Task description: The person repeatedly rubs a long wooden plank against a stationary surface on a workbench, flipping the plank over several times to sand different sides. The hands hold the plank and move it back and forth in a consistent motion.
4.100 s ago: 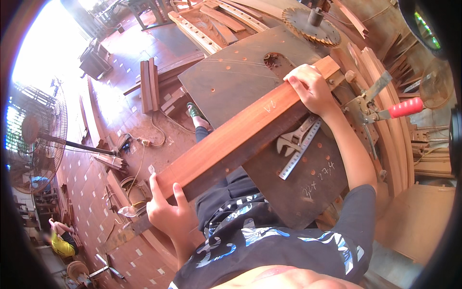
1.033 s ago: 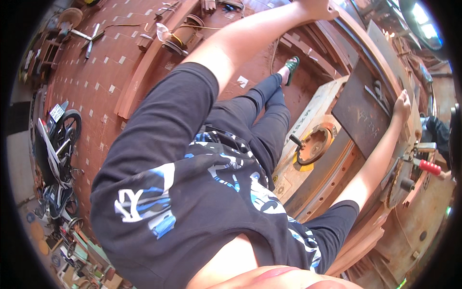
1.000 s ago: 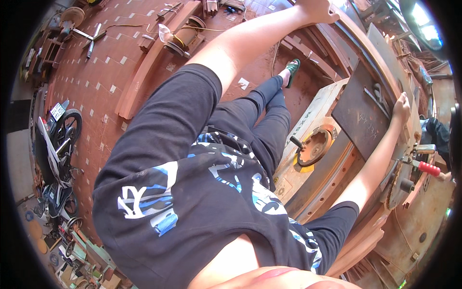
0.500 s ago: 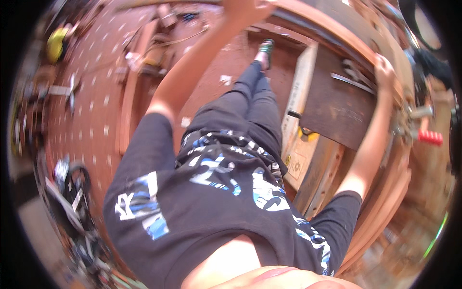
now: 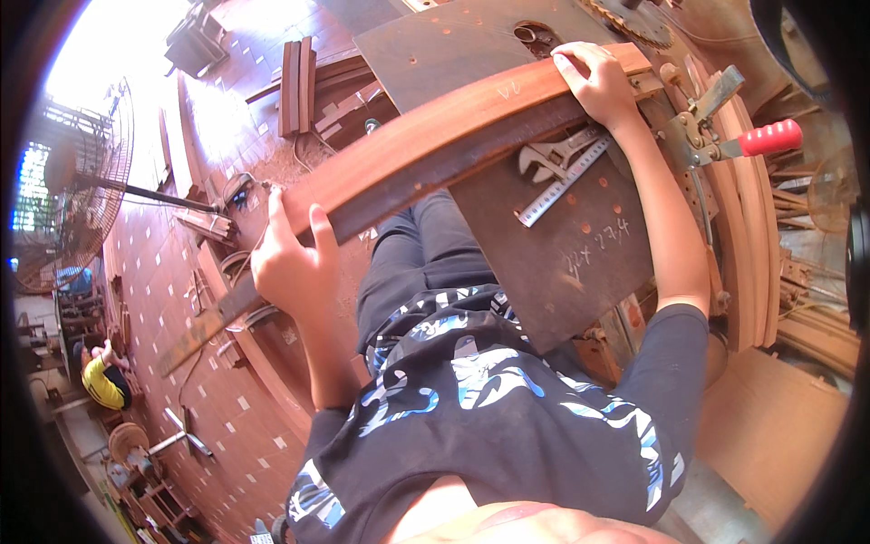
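Observation:
A curved reddish-brown wooden board [image 5: 426, 127] lies slantwise in front of me, over a metal machine table [image 5: 580, 236]. Along its near side runs a darker curved strip [image 5: 426, 174], which reaches past the board toward the lower left. My left hand [image 5: 297, 267] is at the board's left end, thumb and forefinger stretched apart, the other fingers curled round it and partly hidden. At the opposite end my right hand [image 5: 600, 83] grips the board, fingers over its top. Close to that hand stands a toggle clamp [image 5: 702, 136] with a red handle.
An adjustable wrench [image 5: 553, 156] and a steel ruler [image 5: 564, 189] lie on the metal table. Beyond the right hand is a toothed circular saw blade [image 5: 639, 23]. Curved boards [image 5: 752, 263] stand at right. A large fan [image 5: 82, 181] and a person in yellow [image 5: 106, 385] are at left.
My view has swung round, bringing the fan and saw blade into sight. My left hand has come lower and nearer, now showing at the board's left end; my right hand stays on the right end.

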`<action>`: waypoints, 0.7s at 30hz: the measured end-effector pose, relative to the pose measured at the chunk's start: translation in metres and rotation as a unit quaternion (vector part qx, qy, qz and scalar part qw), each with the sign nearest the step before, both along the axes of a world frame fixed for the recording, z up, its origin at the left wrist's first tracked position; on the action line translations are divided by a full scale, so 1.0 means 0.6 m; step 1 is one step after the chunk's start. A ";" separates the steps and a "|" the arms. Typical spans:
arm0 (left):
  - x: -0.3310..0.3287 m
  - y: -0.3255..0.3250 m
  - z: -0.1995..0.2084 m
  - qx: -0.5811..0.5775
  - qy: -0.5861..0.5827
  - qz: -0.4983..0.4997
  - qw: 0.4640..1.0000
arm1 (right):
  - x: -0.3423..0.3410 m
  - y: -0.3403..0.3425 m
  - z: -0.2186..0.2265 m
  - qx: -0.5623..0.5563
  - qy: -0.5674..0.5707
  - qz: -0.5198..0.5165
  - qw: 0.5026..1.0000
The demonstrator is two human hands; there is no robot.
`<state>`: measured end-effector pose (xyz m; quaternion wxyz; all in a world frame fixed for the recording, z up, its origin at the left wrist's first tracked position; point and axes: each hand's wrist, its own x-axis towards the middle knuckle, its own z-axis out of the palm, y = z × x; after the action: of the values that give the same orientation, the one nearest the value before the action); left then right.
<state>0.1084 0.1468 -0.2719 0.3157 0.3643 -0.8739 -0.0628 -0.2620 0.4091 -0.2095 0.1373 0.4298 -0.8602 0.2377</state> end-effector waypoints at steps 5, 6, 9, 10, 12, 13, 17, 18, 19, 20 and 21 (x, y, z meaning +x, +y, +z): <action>0.007 0.026 0.021 0.048 -0.046 -0.021 0.998 | 0.004 0.017 0.003 -0.010 -0.012 0.006 1.000; 0.004 0.028 0.020 0.043 -0.038 -0.041 0.998 | 0.001 0.018 0.003 -0.018 -0.018 0.013 1.000; 0.010 0.032 0.025 0.054 -0.042 -0.079 0.995 | 0.003 0.020 0.001 -0.059 0.009 0.035 0.998; 0.009 0.034 0.029 0.062 -0.048 -0.077 0.994 | 0.003 0.020 0.002 -0.069 0.023 0.040 0.997; 0.002 0.035 0.037 0.080 -0.058 -0.075 0.992 | 0.001 0.013 0.003 -0.085 0.036 0.040 0.995; -0.001 0.032 0.029 0.047 -0.038 -0.089 0.994 | 0.000 0.013 0.005 -0.084 0.029 0.038 0.995; -0.005 0.039 0.036 0.066 -0.027 -0.090 0.993 | -0.005 0.014 0.005 -0.083 0.004 0.031 0.996; -0.005 0.038 0.033 0.063 -0.024 -0.087 0.994 | -0.006 0.014 0.005 -0.085 0.002 0.032 0.996; -0.008 0.036 0.030 0.061 -0.017 -0.085 0.994 | -0.008 0.015 0.007 -0.082 0.002 0.029 0.996; -0.009 0.034 0.028 0.051 -0.025 -0.091 0.994 | -0.009 0.017 0.007 -0.079 0.001 0.027 0.997; -0.009 0.032 0.027 0.041 -0.032 -0.097 0.994 | -0.011 0.018 0.007 -0.076 0.000 0.024 0.997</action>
<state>0.1031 0.1659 -0.2557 0.2645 0.2918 -0.9117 -0.1171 -0.2687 0.4200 -0.2054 0.1641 0.4388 -0.8289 0.3056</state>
